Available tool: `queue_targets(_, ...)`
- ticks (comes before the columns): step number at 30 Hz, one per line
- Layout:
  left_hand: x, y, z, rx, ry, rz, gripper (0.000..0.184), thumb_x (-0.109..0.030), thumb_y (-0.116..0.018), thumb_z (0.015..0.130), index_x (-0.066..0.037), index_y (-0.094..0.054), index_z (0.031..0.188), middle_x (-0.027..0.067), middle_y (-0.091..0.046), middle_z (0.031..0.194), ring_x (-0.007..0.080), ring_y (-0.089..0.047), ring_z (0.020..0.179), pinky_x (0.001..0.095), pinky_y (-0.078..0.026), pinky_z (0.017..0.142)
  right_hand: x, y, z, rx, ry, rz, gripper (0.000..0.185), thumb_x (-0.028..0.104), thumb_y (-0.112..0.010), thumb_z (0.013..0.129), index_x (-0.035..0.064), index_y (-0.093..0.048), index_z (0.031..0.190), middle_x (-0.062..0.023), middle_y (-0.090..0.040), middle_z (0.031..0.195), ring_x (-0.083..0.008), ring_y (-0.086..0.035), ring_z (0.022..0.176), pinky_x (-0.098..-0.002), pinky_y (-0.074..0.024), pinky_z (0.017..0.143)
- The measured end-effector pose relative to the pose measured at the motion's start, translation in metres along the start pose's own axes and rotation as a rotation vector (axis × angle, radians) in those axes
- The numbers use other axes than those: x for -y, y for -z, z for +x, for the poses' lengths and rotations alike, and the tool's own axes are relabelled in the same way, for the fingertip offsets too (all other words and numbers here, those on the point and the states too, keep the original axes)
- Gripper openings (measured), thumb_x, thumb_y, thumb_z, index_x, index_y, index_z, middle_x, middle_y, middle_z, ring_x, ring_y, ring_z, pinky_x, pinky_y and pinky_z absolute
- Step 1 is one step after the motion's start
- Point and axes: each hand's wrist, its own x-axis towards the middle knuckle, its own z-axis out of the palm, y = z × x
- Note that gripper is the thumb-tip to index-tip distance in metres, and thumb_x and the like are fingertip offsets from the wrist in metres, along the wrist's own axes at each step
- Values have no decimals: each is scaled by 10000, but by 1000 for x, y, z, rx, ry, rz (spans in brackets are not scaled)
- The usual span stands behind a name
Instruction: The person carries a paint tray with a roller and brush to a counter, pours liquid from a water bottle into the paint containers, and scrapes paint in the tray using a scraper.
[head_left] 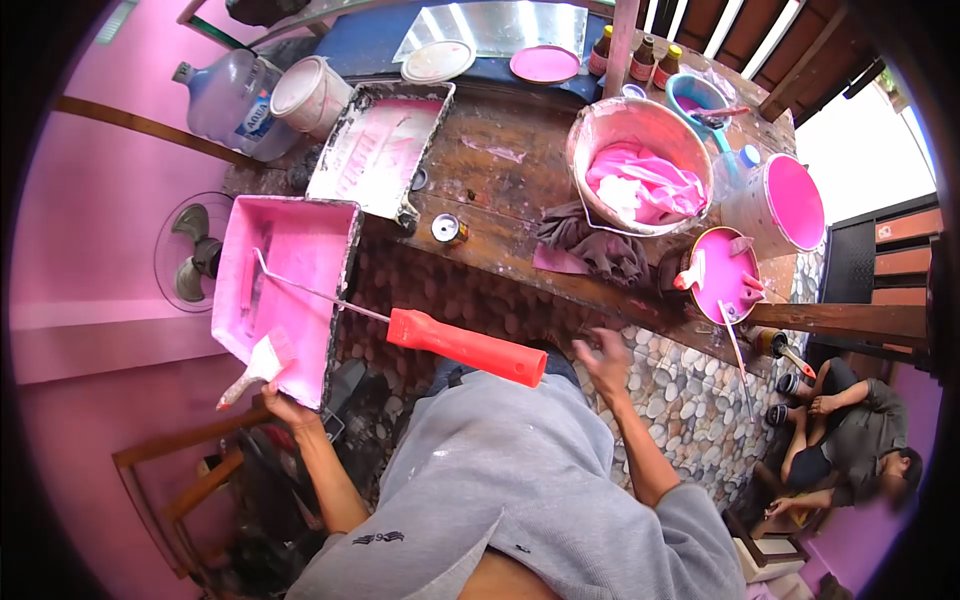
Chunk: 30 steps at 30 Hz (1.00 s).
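Observation:
Pink paint coats the inside of a tray, which my left hand grips at its lower edge. A roller with a red handle rests in that tray, its handle sticking out to the right in front of my body. Near my hand, a wide brush with a pale handle lies on the tray's lower end. My right hand is raised beside my shirt, below the bench edge, its fingers apart and holding nothing.
On the wooden bench stand a second tray, a bucket with pink cloth, a paint can with brushes, a white bucket and a small can. A person sits at the lower right.

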Motion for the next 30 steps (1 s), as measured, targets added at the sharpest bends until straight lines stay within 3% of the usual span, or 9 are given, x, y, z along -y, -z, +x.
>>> queue_targets(2, 1, 2, 7, 8, -10, -4, 517, -165, -564, 657, 49, -490, 1122, 141, -583, 1034, 273, -570, 946, 390, -453, 871, 13, -46, 28, 94, 291, -74, 414, 319, -718, 695, 39, -599, 975, -131, -597, 925, -276, -587, 861, -359, -479, 758)
queue_targets(5, 1, 9, 15, 23, -39, -6, 490, -168, -561, 673, 44, -496, 1110, 146, -583, 1034, 282, -570, 953, 410, -446, 893, 48, -100, 69, 207, 420, -92, 562, 361, -691, 697, 42, -521, 1127, -158, -561, 996, -330, -538, 937, -411, -451, 805)
queue_targets(10, -13, 48, 31, 1, -67, -44, 388, -191, -565, 703, 49, -540, 1007, 153, -596, 976, 286, -585, 909, 419, -451, 890, 97, -164, 123, 253, 381, -92, 683, 359, -705, 674, 24, -441, 1208, -189, -505, 1089, -363, -477, 1018, -439, -402, 868)
queue_targets(13, -18, 49, 34, -30, -66, -76, 530, -134, -565, 644, 23, -480, 1143, 130, -568, 1064, 267, -563, 957, 385, -455, 875, 102, -198, 139, 136, 380, -61, 711, 355, -720, 655, 27, -425, 1212, -183, -481, 1131, -364, -457, 1038, -442, -382, 889)
queue_targets(22, -45, 44, 64, 39, 41, -19, 538, -195, -583, 666, 41, -478, 1137, 125, -584, 1018, 259, -579, 909, 387, -472, 844, 119, -233, 153, 21, 304, -74, 654, 299, -762, 575, 57, -497, 1121, -146, -540, 1044, -322, -483, 1025, -439, -383, 860)
queue_targets(24, -47, 47, 72, 48, 59, 2, 545, -206, -581, 677, 40, -473, 1151, 127, -583, 1022, 267, -578, 913, 398, -470, 849, 114, -243, 154, -92, 405, -88, 687, 301, -788, 529, 90, -515, 1122, -147, -558, 1014, -334, -508, 974, -447, -389, 833)
queue_targets(27, -54, 66, 84, 54, 128, -45, 550, -216, -574, 684, 42, -467, 1157, 128, -584, 1026, 271, -577, 918, 407, -466, 855, 122, -240, 148, -91, 312, -80, 684, 294, -804, 497, 83, -535, 1090, -138, -576, 994, -325, -526, 953, -443, -400, 821)
queue_targets(28, -50, 45, 81, 26, 49, 34, 519, -234, -568, 685, 40, -494, 1119, 127, -589, 1018, 272, -577, 917, 413, -466, 851, 120, -243, 146, -161, 323, -34, 659, 289, -811, 474, 70, -559, 1043, -139, -597, 956, -327, -552, 908, -435, -417, 800)
queue_targets(30, -56, 33, 84, 78, 135, 107, 425, -259, -569, 681, 32, -546, 991, 102, -603, 916, 250, -592, 833, 392, -484, 792, 127, -229, 136, -251, 376, 97, 624, 244, -810, 462, 47, -568, 1003, -155, -606, 923, -343, -567, 872, -427, -431, 788)
